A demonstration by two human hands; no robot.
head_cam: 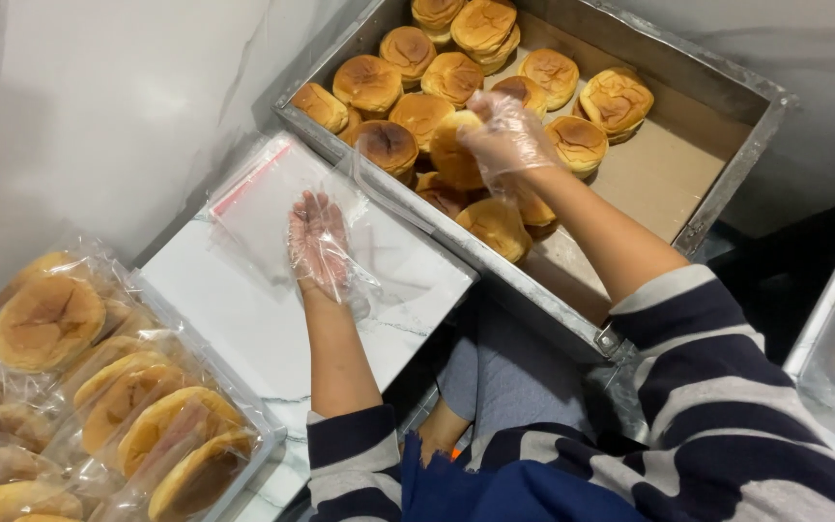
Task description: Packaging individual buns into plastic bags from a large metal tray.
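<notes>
Bright, even indoor light falls from above me. Soft glare shines on the plastic bags [99, 406]; the picture is sharp, edges slightly stretched.

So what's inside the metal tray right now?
The metal tray holds golden buns, some stacked, on brown paper. The gloved right hand grips one bun and hides whatever lies beneath it.

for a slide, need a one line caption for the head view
Gloved right hand lifts a bun from the metal tray; left hand rests on clear bags.
</notes>
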